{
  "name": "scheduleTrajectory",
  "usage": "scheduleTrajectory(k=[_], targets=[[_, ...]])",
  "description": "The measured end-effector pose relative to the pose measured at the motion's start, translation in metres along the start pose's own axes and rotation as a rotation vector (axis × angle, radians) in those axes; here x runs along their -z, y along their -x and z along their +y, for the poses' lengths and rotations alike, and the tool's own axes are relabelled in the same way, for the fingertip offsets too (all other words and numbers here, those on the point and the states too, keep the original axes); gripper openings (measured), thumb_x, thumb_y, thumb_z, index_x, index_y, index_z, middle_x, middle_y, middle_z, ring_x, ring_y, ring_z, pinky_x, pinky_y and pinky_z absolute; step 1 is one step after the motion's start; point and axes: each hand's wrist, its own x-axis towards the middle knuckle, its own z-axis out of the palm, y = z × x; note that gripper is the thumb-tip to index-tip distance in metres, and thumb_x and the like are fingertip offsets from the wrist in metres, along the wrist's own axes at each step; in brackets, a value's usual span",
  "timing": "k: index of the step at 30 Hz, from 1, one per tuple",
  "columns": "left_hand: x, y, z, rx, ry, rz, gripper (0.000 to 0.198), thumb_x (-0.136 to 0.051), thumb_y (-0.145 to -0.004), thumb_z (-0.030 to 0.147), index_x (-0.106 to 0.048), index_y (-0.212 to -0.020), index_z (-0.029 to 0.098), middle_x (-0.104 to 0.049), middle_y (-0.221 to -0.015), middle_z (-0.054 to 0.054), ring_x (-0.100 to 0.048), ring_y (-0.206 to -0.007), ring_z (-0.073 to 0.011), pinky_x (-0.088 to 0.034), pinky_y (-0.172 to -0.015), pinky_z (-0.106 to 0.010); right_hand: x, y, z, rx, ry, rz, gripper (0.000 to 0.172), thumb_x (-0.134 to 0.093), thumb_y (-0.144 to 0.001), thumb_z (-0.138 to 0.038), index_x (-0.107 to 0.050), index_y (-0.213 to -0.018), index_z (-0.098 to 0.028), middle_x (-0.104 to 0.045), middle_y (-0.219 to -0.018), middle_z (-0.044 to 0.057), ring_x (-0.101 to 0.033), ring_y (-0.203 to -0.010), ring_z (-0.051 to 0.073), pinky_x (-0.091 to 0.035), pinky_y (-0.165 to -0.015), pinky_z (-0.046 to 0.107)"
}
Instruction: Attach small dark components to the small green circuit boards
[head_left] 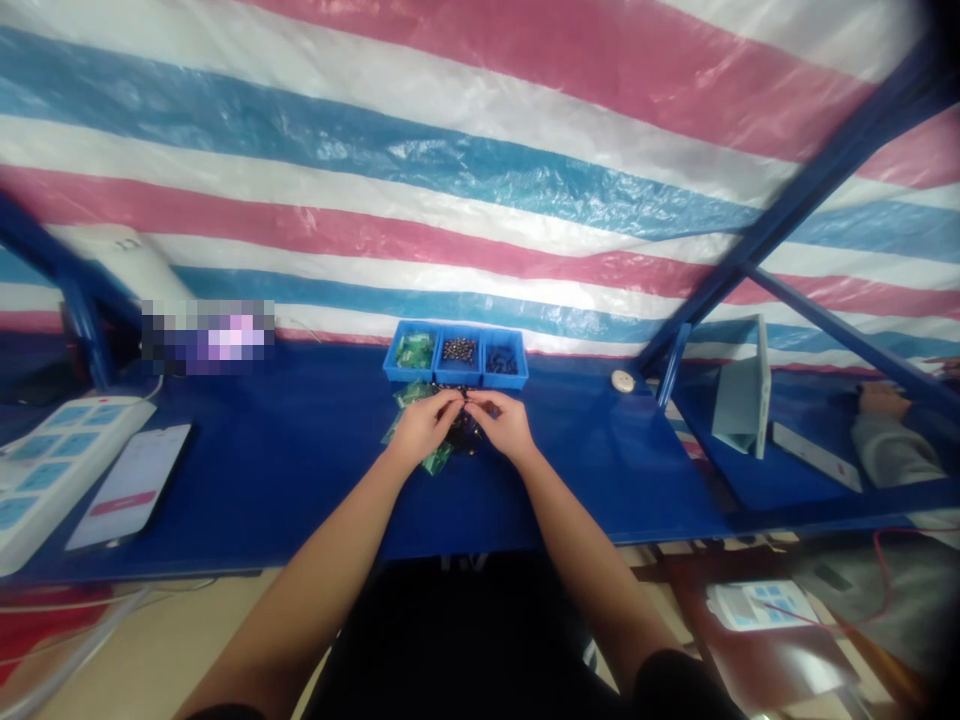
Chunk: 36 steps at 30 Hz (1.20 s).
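My left hand (427, 425) and my right hand (501, 422) meet fingertip to fingertip over the middle of the blue table. Both are pinched closed around something too small to make out. Beneath them lies a loose pile of small dark and brassy parts (466, 440), partly hidden by the fingers. Green pieces (437, 459) that look like thin plastic or small boards lie beside and under my left hand. Just beyond the hands stand three joined blue bins: the left bin (397, 375) holds green pieces, the middle bin (457, 378) shiny metal parts, the right bin (504, 381) dark parts.
At the left are a white power strip (71, 440) and a phone (131, 485). A round pale object (622, 381) lies near a blue frame post (673, 365) on the right. Past it, another person's sleeve (892, 450) rests on a second table. A striped sheet (450, 230) hangs behind.
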Motion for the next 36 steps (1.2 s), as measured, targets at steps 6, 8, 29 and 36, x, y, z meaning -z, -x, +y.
scheduleTrajectory(k=[6,8,29,36], targets=[[-0.0014,0.0008,-0.0025,0.039,-0.006,0.004,0.030,-0.045,-0.094,0.043,-0.062,-0.111,0.026,-0.071,-0.091,-0.001,-0.065,-0.071,-0.0150,-0.049,-0.068,-0.025,0.0007,0.0000,-0.0007,0.004,-0.002,0.000,0.024,-0.066,-0.081,-0.037,-0.075,-0.098,-0.021,-0.074,-0.098,0.006,-0.069,-0.081,0.019,-0.057,-0.077,0.032],[-0.0029,0.0007,-0.0044,0.034,0.004,0.021,0.029,-0.045,-0.094,0.043,-0.063,-0.109,0.026,-0.071,-0.093,-0.001,-0.066,-0.074,-0.0153,-0.050,-0.071,-0.025,0.0005,-0.0001,0.0003,0.000,0.002,-0.001,0.024,-0.066,-0.081,-0.037,-0.075,-0.098,-0.022,-0.074,-0.097,0.005,-0.069,-0.081,0.019,-0.057,-0.078,0.032],[-0.0035,0.0007,-0.0053,0.003,-0.040,-0.024,0.028,-0.044,-0.095,0.040,-0.062,-0.111,0.026,-0.071,-0.095,-0.001,-0.067,-0.078,-0.0165,-0.050,-0.072,-0.026,-0.0005,-0.0002,0.0011,-0.099,-0.075,0.009,0.028,-0.069,-0.077,-0.040,-0.075,-0.095,-0.019,-0.075,-0.091,0.006,-0.070,-0.076,0.019,-0.058,-0.074,0.032],[-0.0027,0.0019,-0.0059,0.035,-0.045,-0.043,0.028,-0.038,-0.097,0.040,-0.058,-0.108,0.023,-0.069,-0.085,-0.001,-0.064,-0.069,-0.0152,-0.046,-0.064,-0.024,-0.0025,0.0002,0.0028,-0.035,-0.063,-0.021,0.027,-0.069,-0.078,-0.035,-0.073,-0.099,-0.019,-0.074,-0.087,0.005,-0.068,-0.072,0.017,-0.057,-0.073,0.030]])
